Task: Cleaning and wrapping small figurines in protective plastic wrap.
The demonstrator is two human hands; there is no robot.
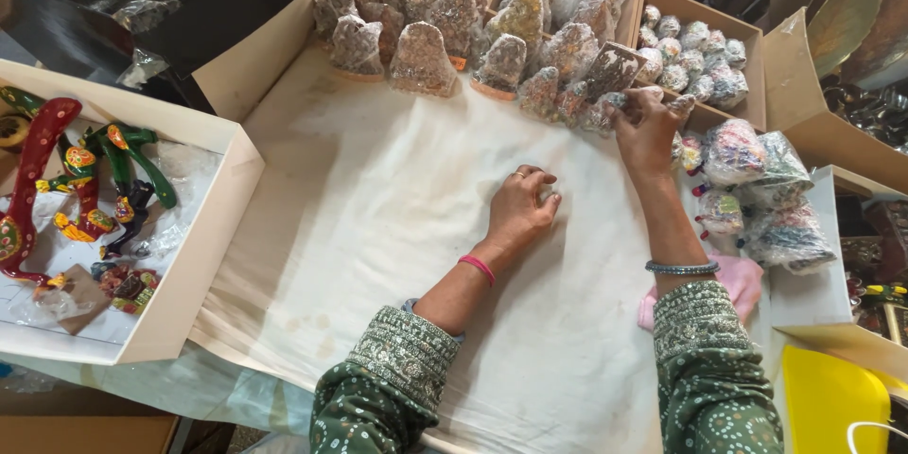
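My left hand (520,206) rests curled on the cream cloth (378,218), fingers closed, with a ring and a pink wrist band; whether anything is under it I cannot tell. My right hand (648,128) reaches to the far edge of the cloth and pinches a small plastic-wrapped brown figurine (605,112) at the end of a row. Several similar wrapped, dome-shaped figurines (421,59) stand in rows behind it. Both sleeves are green and patterned.
At left a white box (203,255) holds painted red and green wooden pieces (33,180). A cardboard box of small wrapped balls (690,52) sits at far right, with bagged colourful items (757,180) and a pink cloth (742,279) beside my right arm. A yellow object (828,397) is at bottom right.
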